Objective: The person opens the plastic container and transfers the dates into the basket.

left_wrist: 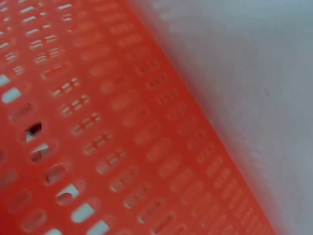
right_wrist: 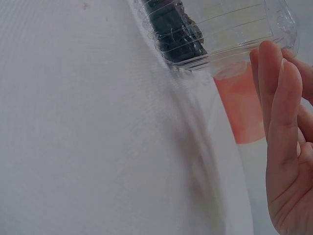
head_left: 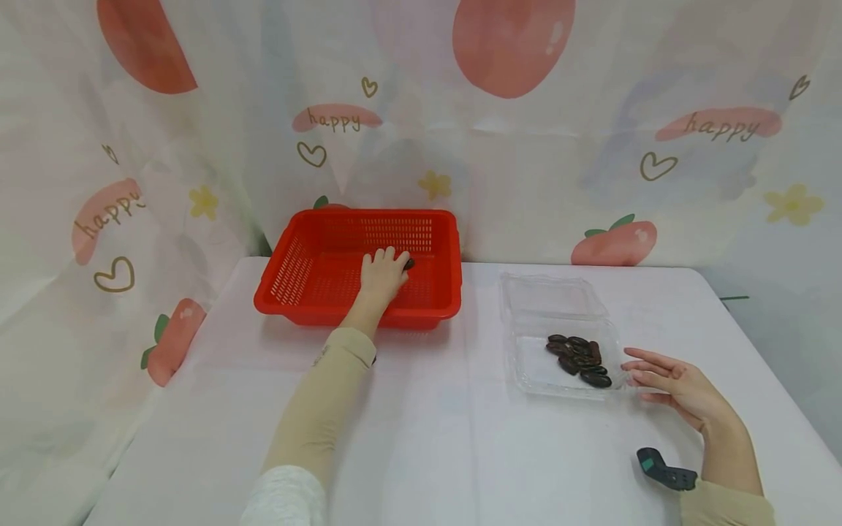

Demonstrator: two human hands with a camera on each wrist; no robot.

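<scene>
From my remote seat, the head view shows my left hand (head_left: 383, 272) reaching into the red basket (head_left: 309, 274) at the back of the counter (head_left: 427, 438), fingers spread low over the slotted floor, with one dark date (head_left: 409, 264) lying at the fingertips. I cannot tell whether the fingers pinch that date or merely touch it. The left wrist view gives only a blurred close-up of the basket's perforated red wall (left_wrist: 146, 137) against the pale cloth.

My right hand (head_left: 671, 383) rests on the counter just beside the right edge of the clear plastic box (head_left: 536, 376), fingers straight and relaxed, holding nothing. In the right wrist view the fingertips (right_wrist: 274, 63) sit just at the box's clear ribbed corner (right_wrist: 234, 29); whether they touch it I cannot make out. Inside the box, a small cluster of dark dates (head_left: 582, 358) lies toward its right front corner, and its lid (head_left: 549, 296) stands open behind it.

The basket and the box stand well apart, the basket left of centre near the backdrop, the box to the right. A small dark device (head_left: 664, 471) shows at the right wrist, near the sleeve cuff. A white cloth printed with peaches, hearts and the word "happy" (head_left: 335, 119) covers the counter and hangs as a backdrop.
</scene>
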